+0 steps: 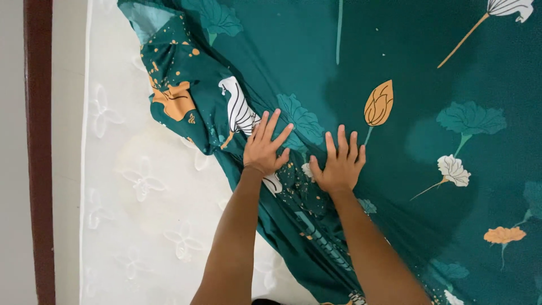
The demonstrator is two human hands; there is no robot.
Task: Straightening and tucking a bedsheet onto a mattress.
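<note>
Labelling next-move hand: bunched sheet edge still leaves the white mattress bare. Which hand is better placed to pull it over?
Left, probably. The left hand lies flat on the bunched fold of the green sheet, nearest the bare mattress. The right hand presses farther in.

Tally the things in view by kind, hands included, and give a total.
Hands: 2, the left hand and the right hand, both flat on the sheet
Green floral bedsheet: 1
White quilted mattress: 1
Dark wooden bed frame: 1
Total: 5
</note>
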